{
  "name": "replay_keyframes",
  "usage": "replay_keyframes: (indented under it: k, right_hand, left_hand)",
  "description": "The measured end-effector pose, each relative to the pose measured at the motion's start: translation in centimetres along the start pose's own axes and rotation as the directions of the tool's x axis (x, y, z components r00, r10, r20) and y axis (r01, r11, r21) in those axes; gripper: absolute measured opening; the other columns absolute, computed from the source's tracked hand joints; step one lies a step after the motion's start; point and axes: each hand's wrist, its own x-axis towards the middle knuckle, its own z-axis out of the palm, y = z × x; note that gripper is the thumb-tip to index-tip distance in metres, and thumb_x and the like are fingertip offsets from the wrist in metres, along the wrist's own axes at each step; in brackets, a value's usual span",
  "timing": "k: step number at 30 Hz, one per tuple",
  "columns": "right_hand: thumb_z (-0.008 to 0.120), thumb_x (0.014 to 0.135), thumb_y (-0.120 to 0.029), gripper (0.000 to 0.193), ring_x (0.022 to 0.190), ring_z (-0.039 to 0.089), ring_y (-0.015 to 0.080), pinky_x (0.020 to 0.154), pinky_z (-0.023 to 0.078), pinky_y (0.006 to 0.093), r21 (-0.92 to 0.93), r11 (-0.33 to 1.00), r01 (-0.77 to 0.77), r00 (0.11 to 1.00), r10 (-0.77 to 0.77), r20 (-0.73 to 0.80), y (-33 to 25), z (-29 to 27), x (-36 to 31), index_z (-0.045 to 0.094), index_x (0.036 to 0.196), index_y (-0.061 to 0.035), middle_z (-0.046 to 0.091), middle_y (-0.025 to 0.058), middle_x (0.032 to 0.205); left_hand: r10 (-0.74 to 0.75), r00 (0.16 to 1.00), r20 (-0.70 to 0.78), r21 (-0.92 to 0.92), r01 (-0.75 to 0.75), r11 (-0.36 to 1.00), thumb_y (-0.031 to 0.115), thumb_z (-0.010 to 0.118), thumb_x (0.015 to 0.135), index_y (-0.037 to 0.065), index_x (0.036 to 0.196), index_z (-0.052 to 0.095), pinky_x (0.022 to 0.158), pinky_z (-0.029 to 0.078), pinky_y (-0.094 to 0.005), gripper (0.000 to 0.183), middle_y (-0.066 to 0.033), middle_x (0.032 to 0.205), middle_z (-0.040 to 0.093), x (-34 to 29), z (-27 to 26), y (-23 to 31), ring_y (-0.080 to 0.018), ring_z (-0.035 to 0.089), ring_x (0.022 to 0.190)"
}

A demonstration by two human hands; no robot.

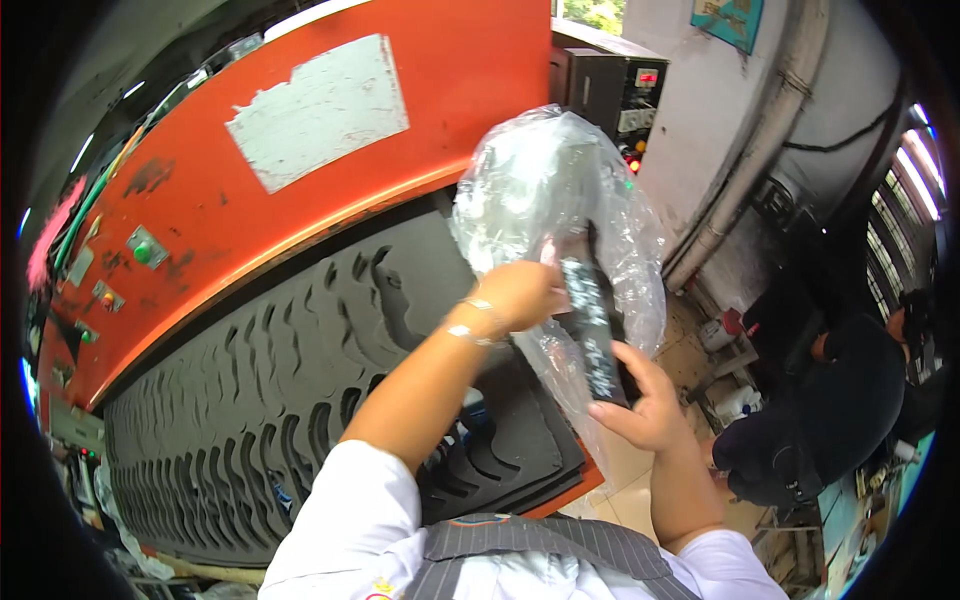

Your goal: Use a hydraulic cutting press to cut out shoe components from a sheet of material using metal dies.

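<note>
Flat, oblong black piece with white mottled markings [590, 335] slants in front of the person, its lower end clasped in the bare right hand [648, 400]. Apart from it, the bare left hand [522, 295] meets the left edge, its exact hold too blurred to tell. Crinkled, clear plastic bag [530, 185] billows around and beyond; leftward, dark grey foam sheeting with wavy cut-outs [425, 275] lies before an orange-red metal machine [460, 90]
</note>
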Motion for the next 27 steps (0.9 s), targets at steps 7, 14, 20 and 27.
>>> replay_keyframes:
  k: [7, 14, 20, 27]
  right_hand:
    - [0.069, 0.073, -0.02, 0.053, 0.085, 0.055, 0.0363, 0.078, 0.047, 0.0436, -0.05, 0.994, 0.098, 0.965, -0.083, 0.248, 1.7, 13.3, 12.1, 0.053, 0.122, -0.0058, 0.055, 0.0201, 0.091]
    - [0.071, 0.073, -0.021, 0.067, 0.102, 0.053, 0.0369, 0.089, 0.045, 0.0422, -0.331, 0.932, 0.147, 0.92, -0.006, 0.392, 6.7, 19.1, 14.4, 0.047, 0.134, -0.0074, 0.059, 0.0198, 0.101]
    - [0.077, 0.073, -0.02, 0.065, 0.1, 0.055, 0.0297, 0.087, 0.045, 0.0369, -0.203, 0.952, 0.228, 0.953, -0.176, 0.245, 7.9, 18.7, 12.4, 0.052, 0.13, -0.0019, 0.064, 0.0127, 0.098]
    - [0.08, 0.069, -0.018, 0.063, 0.095, 0.056, 0.0274, 0.081, 0.048, 0.0347, -0.188, 0.941, 0.282, 0.95, -0.246, 0.195, 8.1, 19.0, 12.6, 0.057, 0.126, -0.002, 0.064, 0.0114, 0.093]
  left_hand:
    - [-0.261, 0.766, -0.587, 0.049, 0.356, 0.933, 0.016, 0.057, 0.086, 0.008, 0.118, 0.062, 0.101, 0.038, -0.0458, 0.034, -0.014, 0.101, 0.067, -9.4, 5.7, -16.5, -0.0289, 0.06, 0.103]
    - [-0.282, 0.78, -0.558, -0.04, 0.314, 0.948, 0.01, 0.052, 0.085, 0.005, 0.128, 0.055, 0.11, 0.028, -0.0458, 0.044, -0.0103, 0.1, 0.067, -10.6, 6.9, -19.0, -0.0242, 0.059, 0.104]
    - [-0.266, 0.832, -0.487, 0.016, 0.314, 0.949, 0.007, 0.051, 0.083, 0.006, 0.134, 0.048, 0.11, 0.027, -0.0474, 0.051, -0.0084, 0.1, 0.066, -10.2, 6.8, -19.7, -0.024, 0.058, 0.106]
    - [-0.217, 0.838, -0.501, 0.041, 0.274, 0.961, 0.006, 0.05, 0.081, 0.006, 0.136, 0.048, 0.11, 0.025, -0.0482, 0.055, -0.0097, 0.103, 0.064, -9.4, 6.8, -20.7, -0.0254, 0.056, 0.107]
